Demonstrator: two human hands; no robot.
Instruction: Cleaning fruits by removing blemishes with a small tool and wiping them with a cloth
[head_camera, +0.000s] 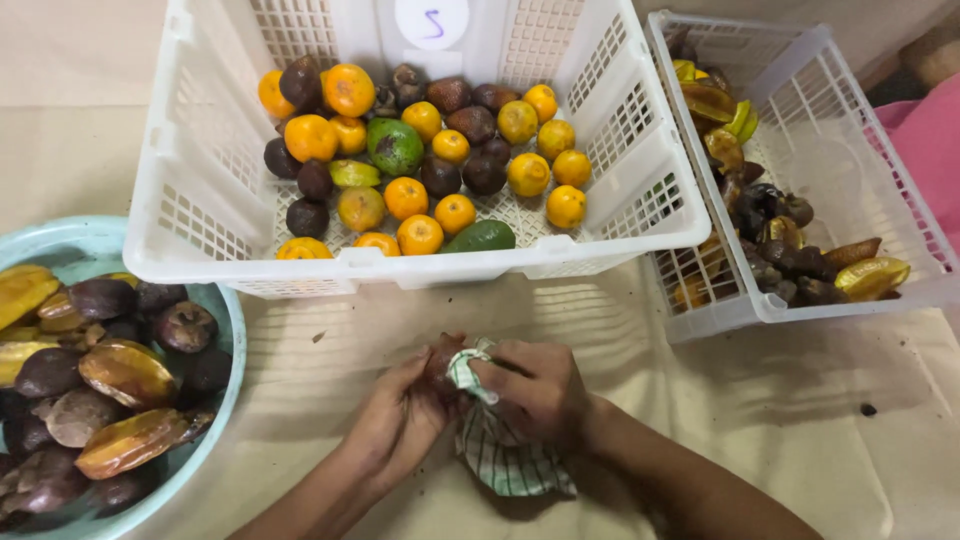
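Green-and-white checked cloth (500, 450) is bunched in my right hand (535, 390), whose grip is closed around it, pressing a fold of it against a small dark brown round fruit (440, 362). My left hand (400, 420) cups that fruit from the other side, fingers curled shut on it, so both hands meet over the fruit just above the beige-covered bench (800, 420). The loose end of the cloth hangs down below my right hand and rests on the bench.

Just beyond my hands stands a white slotted plastic basket (200, 210) holding small orange citrus fruits (420, 235), dark brown round fruits (305, 217) and a few green fruits (395, 145). To its right, touching it, is a second white slotted plastic basket (800, 300) with yellow star-shaped fruits (872, 276) and dark, bruised pieces inside. On my left, at the edge of the view, sits a pale turquoise plastic basin (225, 400) filled with dark brown round fruits and browning yellow star-shaped fruits. A few dark specks lie on the bench to the right of my forearm.
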